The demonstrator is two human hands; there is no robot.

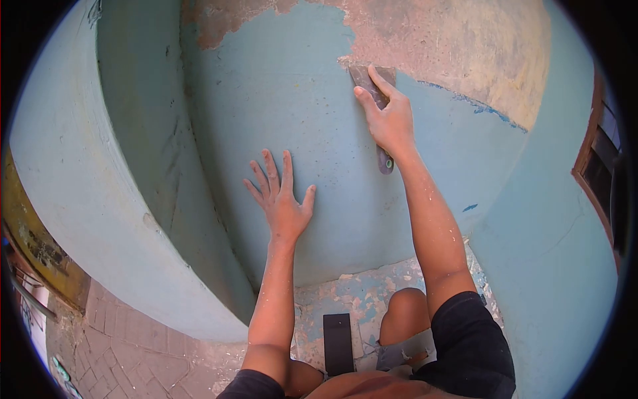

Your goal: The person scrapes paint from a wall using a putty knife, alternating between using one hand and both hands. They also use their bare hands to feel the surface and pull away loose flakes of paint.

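Note:
My right hand (391, 120) holds a flat scraper (384, 159), its handle end sticking out below the palm. The wide blade lies against the wall at the edge between blue paint (299, 100) and a bare pinkish patch (432, 40). Thumb and index finger stretch along the blade, while the other fingers are mostly hidden. Lower and to the left, my left hand (282, 206) rests on the blue painted wall with its fingers spread, holding nothing.
Paint flakes litter the ledge (352, 286) below the wall. A dark rectangular object (338, 342) lies between my knees. At the left a curved wall edge (133, 193) juts out, with brick paving (126, 346) beyond it. A wooden-framed opening (588, 156) is at the right.

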